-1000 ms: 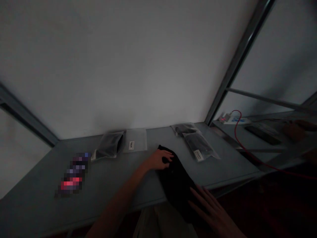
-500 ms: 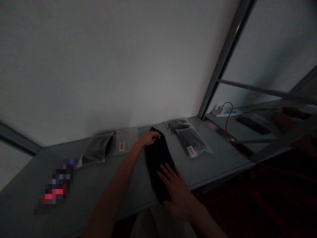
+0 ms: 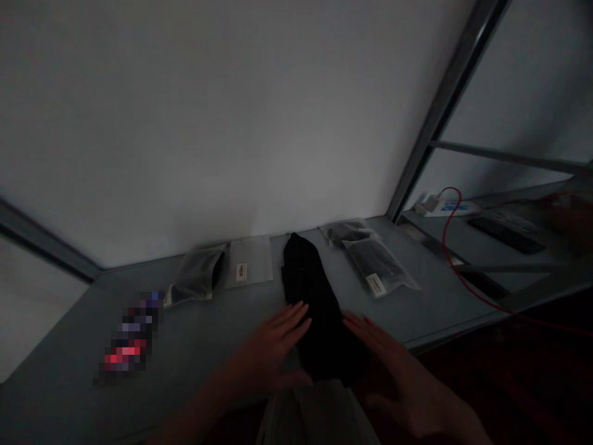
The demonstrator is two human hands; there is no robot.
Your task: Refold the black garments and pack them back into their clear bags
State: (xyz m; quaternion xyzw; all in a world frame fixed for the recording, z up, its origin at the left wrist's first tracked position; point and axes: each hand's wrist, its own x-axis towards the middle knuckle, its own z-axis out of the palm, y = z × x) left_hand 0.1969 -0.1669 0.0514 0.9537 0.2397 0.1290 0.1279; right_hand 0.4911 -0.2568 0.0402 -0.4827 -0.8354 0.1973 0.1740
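Observation:
A long piece of folded black cloth (image 3: pixel 319 290) lies lengthwise on the grey table, reaching from near the wall to the front edge. What kind of garment it is cannot be made out. My left hand (image 3: pixel 280 343) is open, its fingertips at the cloth's left edge. On the other side my right hand (image 3: pixel 403 377) is open too, fingers stretched out by the right edge of the cloth. Whether either hand presses on it is hard to tell in the dim light.
Left of the cloth lie a flat clear bag (image 3: pixel 250 262) with a label and a puffed, open-mouthed bag (image 3: pixel 197 275). To the right, bags with dark contents (image 3: pixel 377 266) overlap. A red cable (image 3: pixel 445 238) runs from a power strip (image 3: pixel 447 207). A blurred-out object (image 3: pixel 130 340) lies far left.
My left hand has drawn back from the cloth's far end toward its near half. The right hand has slid off the cloth to its right side. The view has shifted slightly left.

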